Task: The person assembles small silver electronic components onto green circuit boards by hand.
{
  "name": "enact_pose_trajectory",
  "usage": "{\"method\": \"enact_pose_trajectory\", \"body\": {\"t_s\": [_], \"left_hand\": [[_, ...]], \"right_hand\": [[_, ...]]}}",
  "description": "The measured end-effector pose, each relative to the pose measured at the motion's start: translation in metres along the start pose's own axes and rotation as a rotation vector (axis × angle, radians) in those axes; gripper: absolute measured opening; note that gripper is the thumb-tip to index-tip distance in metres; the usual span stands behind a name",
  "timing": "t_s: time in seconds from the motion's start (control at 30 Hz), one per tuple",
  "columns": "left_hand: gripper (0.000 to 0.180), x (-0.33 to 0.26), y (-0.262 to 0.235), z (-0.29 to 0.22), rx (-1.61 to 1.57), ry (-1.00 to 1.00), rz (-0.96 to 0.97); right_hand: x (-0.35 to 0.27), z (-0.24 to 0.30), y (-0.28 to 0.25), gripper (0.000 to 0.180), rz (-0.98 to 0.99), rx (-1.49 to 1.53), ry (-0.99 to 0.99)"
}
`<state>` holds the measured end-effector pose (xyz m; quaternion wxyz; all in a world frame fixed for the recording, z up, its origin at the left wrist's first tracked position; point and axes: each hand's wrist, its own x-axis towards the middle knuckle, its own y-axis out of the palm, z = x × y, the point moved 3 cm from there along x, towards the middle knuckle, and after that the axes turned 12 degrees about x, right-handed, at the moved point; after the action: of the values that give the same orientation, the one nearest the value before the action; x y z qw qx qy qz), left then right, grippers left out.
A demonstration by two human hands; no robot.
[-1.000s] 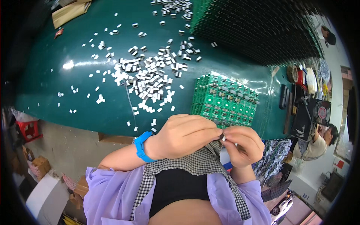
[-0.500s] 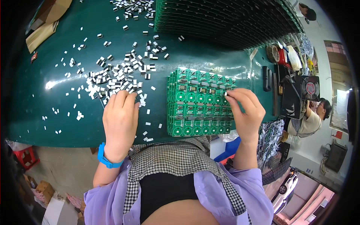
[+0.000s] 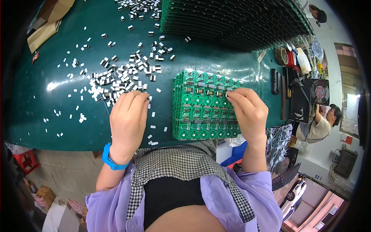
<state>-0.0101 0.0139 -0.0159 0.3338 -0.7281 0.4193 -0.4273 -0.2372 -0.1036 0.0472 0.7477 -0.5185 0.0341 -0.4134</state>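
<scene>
A stack of green circuit board panels point(image 3: 196, 133) lies in front of me on the table. Several small digit display modules point(image 3: 210, 93) sit in a row across its top panel. My right hand point(image 3: 250, 114) pinches another small module at the right end of that row, touching the panel; the fingers partly hide it. My left hand point(image 3: 129, 121), with a blue wristband point(image 3: 110, 158), is left of the stack beside a loose pile of white-faced modules point(image 3: 119, 79). Its thumb and fingers are closed together, with a small dark-and-white module at the tips.
Small white pieces point(image 3: 82, 118) are scattered over the green table point(image 3: 38, 100). A large rack of upright boards point(image 3: 232, 23) stands at the back. Cardboard point(image 3: 44, 36) lies far left. At right are a black fan point(image 3: 320, 91) and another person point(image 3: 324, 121).
My right hand has shifted slightly left, bringing its fingertips onto the display row. My left hand has drawn a little right from the pile, its fingertips now closed on a module.
</scene>
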Motion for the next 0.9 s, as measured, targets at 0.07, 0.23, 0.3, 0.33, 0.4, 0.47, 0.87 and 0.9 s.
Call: {"method": "enact_pose_trajectory", "body": {"t_s": [0.07, 0.23, 0.3, 0.33, 0.4, 0.47, 0.87, 0.9], "left_hand": [[0.016, 0.001, -0.005, -0.003, -0.093, -0.011, -0.025], [0.016, 0.005, -0.014, -0.018, -0.763, -0.155, 0.189], [0.016, 0.003, -0.013, -0.025, -0.911, -0.119, 0.248], [0.018, 0.001, -0.011, -0.030, -0.964, -0.173, 0.293], [0.023, -0.001, -0.012, -0.040, -1.031, -0.195, 0.346], [0.017, -0.002, -0.011, -0.048, -1.055, -0.140, 0.304], [0.009, -0.002, -0.010, -0.048, -0.890, 0.131, 0.167], [0.009, -0.003, -0.011, -0.049, -0.866, 0.155, 0.151]], "right_hand": [[-0.001, -0.001, 0.001, 0.017, 0.006, 0.008, 0.002], [-0.008, 0.000, 0.002, 0.021, 0.004, -0.077, -0.007], [-0.005, 0.018, 0.000, 0.024, -0.016, 0.005, 0.031], [-0.004, 0.027, -0.001, 0.027, -0.036, 0.079, 0.077], [-0.009, 0.046, 0.000, 0.030, 0.001, 0.283, 0.088], [-0.010, 0.052, 0.008, 0.033, 0.059, 0.531, 0.072], [-0.015, 0.054, 0.022, 0.021, 0.070, 0.690, 0.056], [-0.015, 0.054, 0.023, 0.022, 0.082, 0.715, 0.060]]}}
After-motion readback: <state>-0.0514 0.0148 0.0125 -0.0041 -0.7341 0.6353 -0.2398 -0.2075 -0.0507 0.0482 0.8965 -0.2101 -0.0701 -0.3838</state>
